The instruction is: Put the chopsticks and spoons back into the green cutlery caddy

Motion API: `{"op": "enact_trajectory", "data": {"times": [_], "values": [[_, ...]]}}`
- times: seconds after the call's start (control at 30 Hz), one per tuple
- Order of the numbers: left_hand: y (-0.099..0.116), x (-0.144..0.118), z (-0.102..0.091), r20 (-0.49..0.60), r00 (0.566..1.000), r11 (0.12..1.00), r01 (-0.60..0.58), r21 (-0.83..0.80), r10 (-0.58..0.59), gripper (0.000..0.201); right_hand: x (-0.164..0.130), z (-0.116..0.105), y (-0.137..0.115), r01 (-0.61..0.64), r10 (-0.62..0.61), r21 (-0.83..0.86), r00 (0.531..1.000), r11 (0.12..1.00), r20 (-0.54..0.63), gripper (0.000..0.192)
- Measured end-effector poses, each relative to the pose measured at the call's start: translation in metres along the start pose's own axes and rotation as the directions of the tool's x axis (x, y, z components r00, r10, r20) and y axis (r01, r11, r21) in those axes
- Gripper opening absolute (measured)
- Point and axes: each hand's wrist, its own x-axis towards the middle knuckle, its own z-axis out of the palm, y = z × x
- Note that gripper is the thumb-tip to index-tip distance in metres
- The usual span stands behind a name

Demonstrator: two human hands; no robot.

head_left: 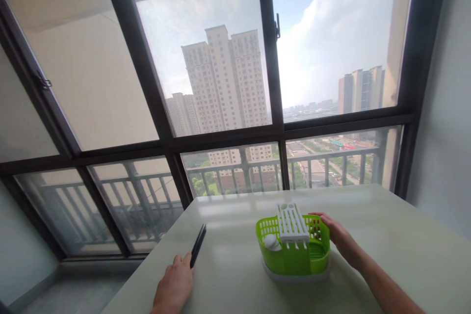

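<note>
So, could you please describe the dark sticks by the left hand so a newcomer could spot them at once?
Start at the pale table under the big window. Left of the green basket, the chopsticks lie flat near the table's left edge, at the fingertips of the left hand. They are the only thin black thing there.

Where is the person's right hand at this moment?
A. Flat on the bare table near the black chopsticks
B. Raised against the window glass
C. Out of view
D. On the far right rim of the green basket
D: the right hand rests on the far right rim of the green basket; it is the left hand that lies by the black chopsticks.
</note>
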Motion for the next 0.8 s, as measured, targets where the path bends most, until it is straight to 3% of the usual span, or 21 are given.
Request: {"op": "enact_trajectory", "data": {"times": [0.07, 0.13, 0.2, 0.27, 0.33, 0.4, 0.53, 0.67, 0.73, 0.8], "values": [[0.019, -0.011, -0.016, -0.051, 0.997, 0.998, -0.056, -0.038, 0.054, 0.037, -0.001, 0.001, -0.002, 0.002, -0.002, -0.006, 1.000, 1.000, 0.003, 0.055], [0.048, -0.026, -0.038, -0.148, 0.965, 0.949, -0.243, -0.200, 0.216, 0.047, -0.002, 0.002, -0.003, -0.001, 0.001, -0.014, 1.000, 1.000, -0.006, 0.056], [0.082, -0.043, -0.064, -0.265, 0.870, 0.787, -0.490, -0.375, 0.416, 0.064, -0.002, 0.003, -0.003, 0.002, -0.002, -0.016, 1.000, 1.000, -0.014, 0.056], [0.115, -0.057, -0.089, -0.336, 0.772, 0.622, -0.635, -0.459, 0.540, 0.073, -0.003, 0.003, -0.004, 0.008, -0.009, -0.012, 1.000, 1.000, -0.010, 0.055], [0.145, -0.065, -0.108, -0.354, 0.700, 0.520, -0.705, -0.483, 0.620, 0.072, -0.004, 0.003, -0.004, 0.011, -0.011, -0.010, 1.000, 1.000, -0.001, 0.054], [0.168, -0.064, -0.120, -0.328, 0.669, 0.479, -0.722, -0.499, 0.666, 0.060, -0.004, 0.003, -0.003, 0.008, -0.008, -0.008, 1.000, 1.000, 0.006, 0.054], [0.188, -0.049, -0.127, -0.262, 0.652, 0.448, -0.708, -0.546, 0.711, 0.029, -0.001, 0.000, 0.000, 0.002, -0.002, -0.004, 1.000, 1.000, 0.001, 0.054], [0.189, -0.036, -0.125, -0.296, 0.629, 0.336, -0.687, -0.644, 0.719, 0.019, 0.001, 0.000, 0.001, -0.002, 0.002, -0.003, 1.000, 1.000, 0.003, 0.054], [0.188, -0.030, -0.123, -0.338, 0.684, 0.307, -0.639, -0.706, 0.647, 0.016, 0.001, 0.000, 0.000, -0.006, 0.006, -0.005, 1.000, 1.000, 0.006, 0.054], [0.185, -0.019, -0.117, -0.412, 0.773, 0.248, -0.572, -0.782, 0.482, 0.016, 0.001, 0.001, -0.001, -0.012, 0.012, -0.009, 1.000, 1.000, 0.003, 0.054]]}}
